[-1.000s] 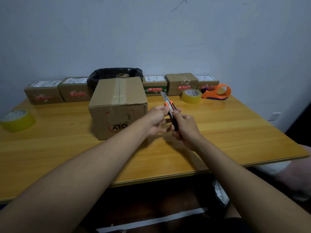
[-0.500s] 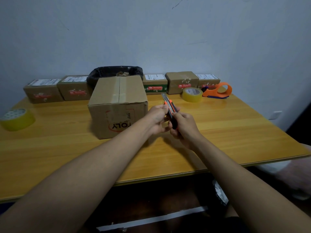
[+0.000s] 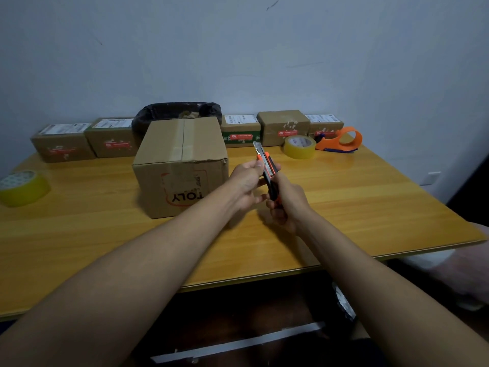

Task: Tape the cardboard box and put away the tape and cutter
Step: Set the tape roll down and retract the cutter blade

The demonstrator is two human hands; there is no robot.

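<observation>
A brown cardboard box (image 3: pixel 182 157) stands on the wooden table (image 3: pixel 357 207), its top seam covered with clear tape and red "TOLY" print upside down on its front. Just right of it I hold an orange and black cutter (image 3: pixel 267 166), blade end pointing up and away. My right hand (image 3: pixel 287 205) grips its handle low down. My left hand (image 3: pixel 247 178) pinches the cutter near the slider, thumb on its upper part. A yellowish tape roll (image 3: pixel 299 146) lies at the back right, beside an orange tape dispenser (image 3: pixel 341 141).
Another yellow tape roll (image 3: pixel 22 187) lies at the table's left edge. Several small parcels (image 3: pixel 63 144) line the back wall, with a black-lined bin (image 3: pixel 177 113) behind the box. A wall stands close behind; the table's near edge runs under my forearms.
Both hands and the cutter stay almost in place. The exposed blade looks shorter than one second ago. The view has shifted slightly.
</observation>
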